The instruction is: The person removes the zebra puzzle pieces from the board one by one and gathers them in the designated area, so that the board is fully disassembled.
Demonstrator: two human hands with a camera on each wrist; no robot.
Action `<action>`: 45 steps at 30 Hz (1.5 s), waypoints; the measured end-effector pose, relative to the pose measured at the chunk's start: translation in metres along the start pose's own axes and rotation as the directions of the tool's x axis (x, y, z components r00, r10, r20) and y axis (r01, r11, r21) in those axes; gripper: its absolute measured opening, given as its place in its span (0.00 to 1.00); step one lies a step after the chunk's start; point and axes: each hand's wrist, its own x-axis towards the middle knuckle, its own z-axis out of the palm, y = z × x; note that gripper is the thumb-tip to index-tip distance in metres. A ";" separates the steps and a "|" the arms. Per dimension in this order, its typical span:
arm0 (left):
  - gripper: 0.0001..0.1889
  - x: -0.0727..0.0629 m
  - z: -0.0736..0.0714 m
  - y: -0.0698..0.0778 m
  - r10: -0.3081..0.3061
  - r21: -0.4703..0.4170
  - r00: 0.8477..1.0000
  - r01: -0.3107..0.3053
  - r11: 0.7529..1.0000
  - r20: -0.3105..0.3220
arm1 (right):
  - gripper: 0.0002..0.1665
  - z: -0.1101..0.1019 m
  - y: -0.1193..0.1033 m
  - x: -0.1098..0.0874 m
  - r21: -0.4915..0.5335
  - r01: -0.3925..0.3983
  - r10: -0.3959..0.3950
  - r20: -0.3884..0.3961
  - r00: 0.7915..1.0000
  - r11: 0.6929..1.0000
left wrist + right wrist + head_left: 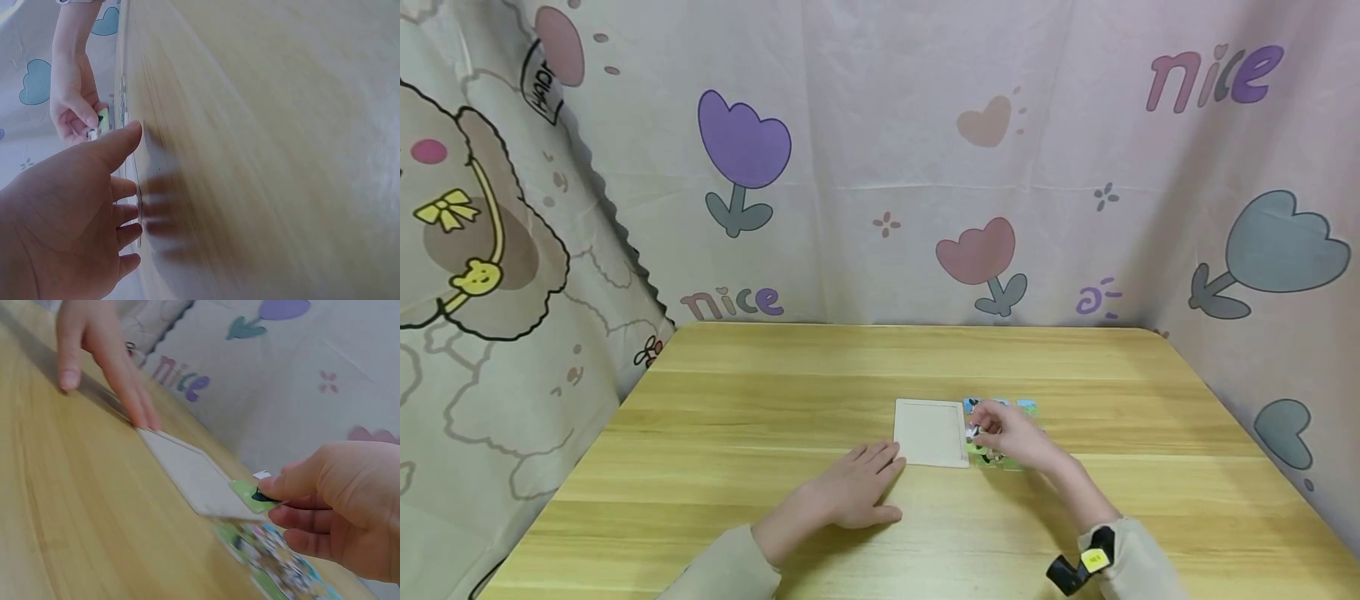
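Observation:
A square, pale puzzle tray (930, 433) with a raised rim and a bare base lies flat on the wooden table. My left hand (853, 490) is spread palm down, its fingertips at the tray's left edge. Between thumb and fingers, my right hand (1015, 437) pinches a green puzzle piece (245, 491) with a dark patch, held up above the tray's right side. Below it, several colourful puzzle pieces (272, 556) lie close together beside the tray. From the head view, the right hand covers part of them and the held piece is hard to make out.
Around both hands spreads the wood-grain table (760, 400). Behind its far edge hangs a printed curtain (865, 150) with flowers and lettering, which continues along both sides. A black device with a yellow label (1095, 559) sits on the right wrist.

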 end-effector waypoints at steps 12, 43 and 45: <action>0.38 -0.001 0.002 0.000 0.003 0.006 1.000 -0.003 1.000 -0.015 | 0.15 -0.040 0.028 -0.035 0.111 -0.100 0.103 -0.021 0.994 0.989; 0.37 -0.002 0.001 0.001 -0.003 -0.019 1.000 0.003 1.000 -0.005 | 0.08 -0.038 0.052 -0.057 -0.168 -0.223 0.194 -0.175 0.965 0.960; 0.37 -0.002 0.000 0.001 -0.004 -0.019 1.000 0.004 1.000 -0.005 | 0.09 -0.038 0.052 -0.057 -0.176 -0.231 0.199 -0.185 0.962 0.957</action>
